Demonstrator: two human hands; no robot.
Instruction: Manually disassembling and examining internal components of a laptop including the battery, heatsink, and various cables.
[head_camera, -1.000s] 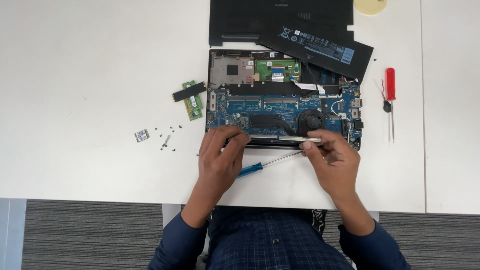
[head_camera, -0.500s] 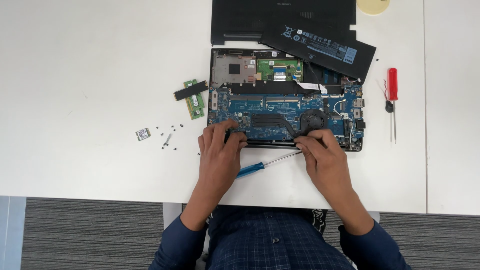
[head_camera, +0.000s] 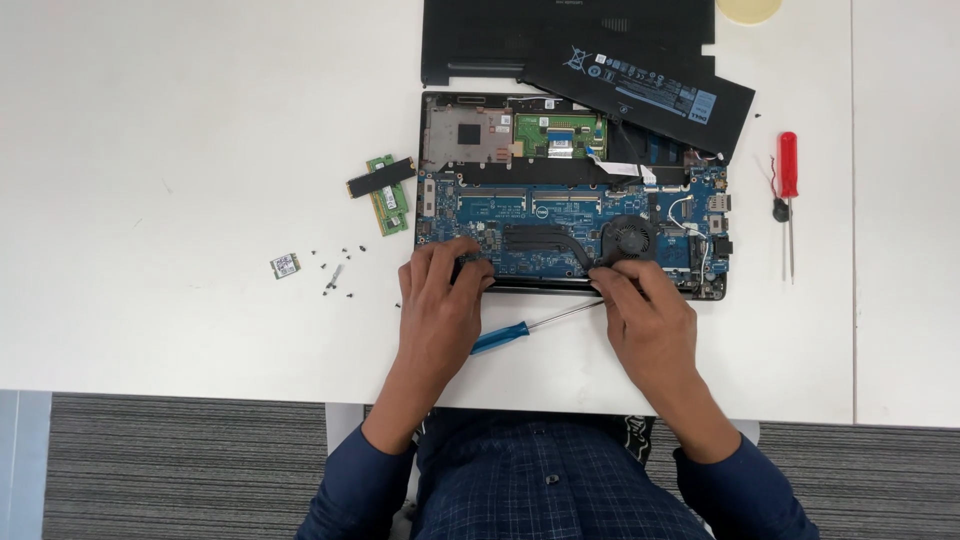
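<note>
Both hands, left hand (head_camera: 440, 305) and right hand (head_camera: 645, 315), pinch the black heat pipe (head_camera: 545, 240) and fan (head_camera: 628, 238) at the opened laptop (head_camera: 570, 205) on the counter (head_camera: 200, 150), blue screwdriver (head_camera: 505, 335) lying at 6 o'clock; lifting evenly appears next.

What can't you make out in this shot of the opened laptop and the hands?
Head view only:
- Left hand: its fingertips cover the board's near-left edge, so what they touch is hidden.
- Right hand: whether it grips anything by the fan is unclear.
- Loose screws: too small to count.
- Yellow round thing: cut off by the top edge.
</note>
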